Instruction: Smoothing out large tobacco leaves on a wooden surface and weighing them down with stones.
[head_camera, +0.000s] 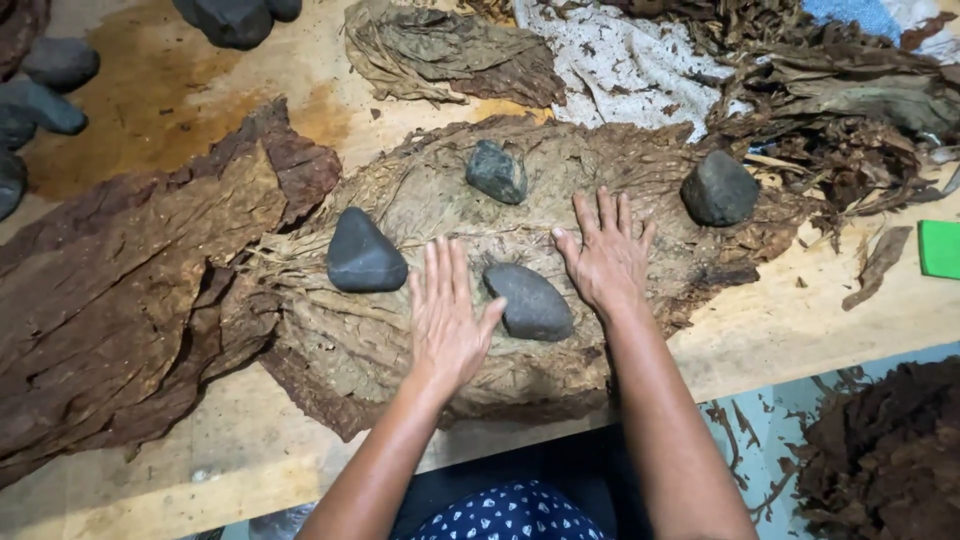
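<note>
Both hands flat, palms down, fingers spread, on a stack of spread tan tobacco leaves (440, 200) on the wooden desk (800, 330). Left hand (447, 320) and right hand (607, 258) flank a dark stone (530, 302), left thumb touching it. Three more stones weigh the leaves: at 9 (365, 253), 12 (497, 172), 2 o'clock (719, 189). Darker brown leaf pile (130, 290) at 9 o'clock. Green block (940, 248) at 3.

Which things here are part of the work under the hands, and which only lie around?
In use:
left hand
right hand
flattened leaf
four stones on it

Lying about:
brown leaf stack
white cloth
green block
spare stones
</note>
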